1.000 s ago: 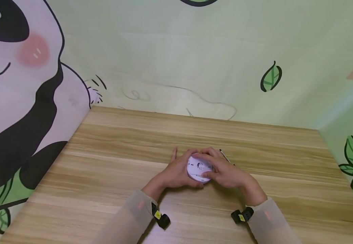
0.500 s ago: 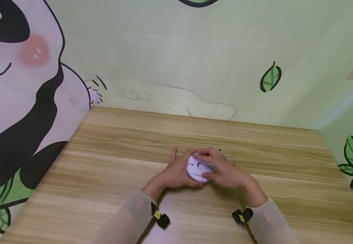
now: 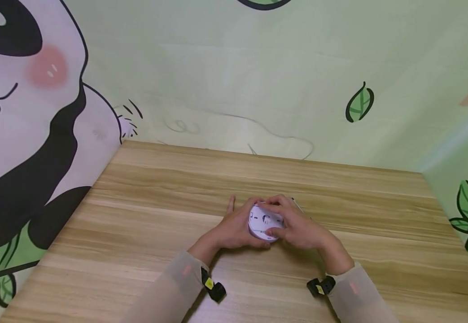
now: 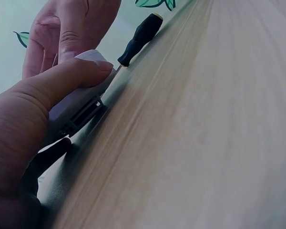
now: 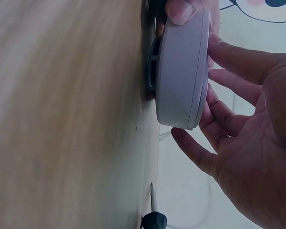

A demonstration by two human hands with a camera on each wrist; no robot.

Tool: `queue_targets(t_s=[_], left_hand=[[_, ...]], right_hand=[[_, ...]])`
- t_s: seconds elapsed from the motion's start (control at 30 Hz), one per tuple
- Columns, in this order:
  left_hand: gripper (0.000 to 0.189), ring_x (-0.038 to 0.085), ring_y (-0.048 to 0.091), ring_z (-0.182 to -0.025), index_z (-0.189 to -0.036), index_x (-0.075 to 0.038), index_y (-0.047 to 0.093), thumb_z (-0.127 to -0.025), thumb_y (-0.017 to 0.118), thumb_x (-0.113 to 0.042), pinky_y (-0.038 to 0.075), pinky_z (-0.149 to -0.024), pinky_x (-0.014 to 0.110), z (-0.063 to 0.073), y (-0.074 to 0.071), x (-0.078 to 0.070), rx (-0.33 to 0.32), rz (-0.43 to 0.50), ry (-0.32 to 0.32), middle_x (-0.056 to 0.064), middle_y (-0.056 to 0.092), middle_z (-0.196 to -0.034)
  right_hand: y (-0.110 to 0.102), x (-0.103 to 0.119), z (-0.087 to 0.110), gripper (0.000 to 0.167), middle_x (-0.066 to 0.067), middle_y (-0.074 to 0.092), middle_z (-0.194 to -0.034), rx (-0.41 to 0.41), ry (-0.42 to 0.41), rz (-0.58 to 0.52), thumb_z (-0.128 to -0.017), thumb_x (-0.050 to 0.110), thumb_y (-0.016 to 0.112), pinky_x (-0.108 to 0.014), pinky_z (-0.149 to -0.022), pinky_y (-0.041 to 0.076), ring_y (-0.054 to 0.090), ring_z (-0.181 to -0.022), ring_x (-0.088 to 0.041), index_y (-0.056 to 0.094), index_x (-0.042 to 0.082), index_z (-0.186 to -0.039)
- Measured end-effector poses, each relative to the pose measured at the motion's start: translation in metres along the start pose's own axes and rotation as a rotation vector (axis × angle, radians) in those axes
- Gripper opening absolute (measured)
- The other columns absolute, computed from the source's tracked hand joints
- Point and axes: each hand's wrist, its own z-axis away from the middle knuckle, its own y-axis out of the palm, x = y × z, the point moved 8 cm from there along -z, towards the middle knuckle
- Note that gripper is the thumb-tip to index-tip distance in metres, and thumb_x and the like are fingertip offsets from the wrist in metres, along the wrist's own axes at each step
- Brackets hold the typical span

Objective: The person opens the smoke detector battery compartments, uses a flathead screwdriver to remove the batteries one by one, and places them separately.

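A round white smoke detector is held low over the table, its printed flat face up. My left hand grips it from the left, thumb along the near side of the casing and one finger sticking out. Dark slotted vents face the tabletop. From the right, my right hand holds the top plate, thumb on the printed face and index finger at the far rim. In the right wrist view, a thin seam runs between that plate and the casing.
Just beyond the right hand lies a screwdriver with a black handle; the hand partly hides it in the head view. The wooden table meets a pale green wall at the back. A panda wall picture is on the left.
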Motion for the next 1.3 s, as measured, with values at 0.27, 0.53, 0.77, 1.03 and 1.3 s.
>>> queue_targets(t_s=[0.27,0.53,0.77,1.03,1.3], left_hand=[[0.103,0.018,0.053,-0.141,-0.151,-0.020,0.036,-0.070,0.092,-0.050,-0.016,-0.127,0.059,-0.0004,0.0000,-0.0002,-0.005,0.007,0.009,-0.003,0.056,-0.149],[0.106,0.017,0.054,-0.140,-0.153,-0.021,0.035,-0.070,0.093,-0.050,-0.017,-0.127,0.056,-0.0007,-0.0003,0.0012,-0.008,0.018,-0.002,-0.004,0.058,-0.146],[0.111,0.017,0.051,-0.142,-0.157,-0.019,0.031,-0.070,0.092,-0.050,-0.017,-0.127,0.056,-0.0011,-0.0006,0.0008,-0.005,0.011,-0.011,-0.002,0.055,-0.151],[0.112,0.018,0.052,-0.142,-0.157,-0.018,0.031,-0.070,0.092,-0.051,-0.016,-0.127,0.057,-0.0011,-0.0004,0.0003,-0.006,0.007,-0.009,-0.001,0.056,-0.150],[0.108,0.015,0.053,-0.141,-0.154,-0.022,0.033,-0.069,0.093,-0.053,-0.017,-0.127,0.055,-0.0008,0.0004,0.0009,-0.006,0.021,-0.012,-0.005,0.056,-0.149]], right_hand=[[-0.0033,-0.0029,-0.0032,0.067,-0.009,0.054,-0.144,-0.035,0.009,-0.015,-0.089,0.017,0.082,-0.051,-0.110,0.042,0.049,-0.131,-0.028,0.055,0.012,-0.151],[-0.0074,-0.0024,-0.0044,0.066,-0.008,0.062,-0.137,-0.076,-0.009,-0.002,-0.085,0.022,0.086,-0.047,-0.105,0.047,0.057,-0.122,-0.025,0.061,0.008,-0.144],[-0.0089,-0.0008,-0.0038,0.069,-0.009,0.063,-0.137,-0.090,-0.023,0.020,-0.085,0.022,0.086,-0.044,-0.101,0.049,0.058,-0.118,-0.024,0.058,0.008,-0.147],[-0.0088,-0.0013,-0.0031,0.070,-0.009,0.063,-0.136,-0.097,-0.024,0.026,-0.085,0.021,0.086,-0.044,-0.100,0.050,0.059,-0.116,-0.023,0.058,0.009,-0.147],[-0.0100,-0.0019,-0.0020,0.057,-0.009,0.063,-0.135,-0.087,-0.024,0.047,-0.086,0.024,0.085,-0.047,-0.101,0.050,0.059,-0.120,-0.027,0.067,0.008,-0.137]])
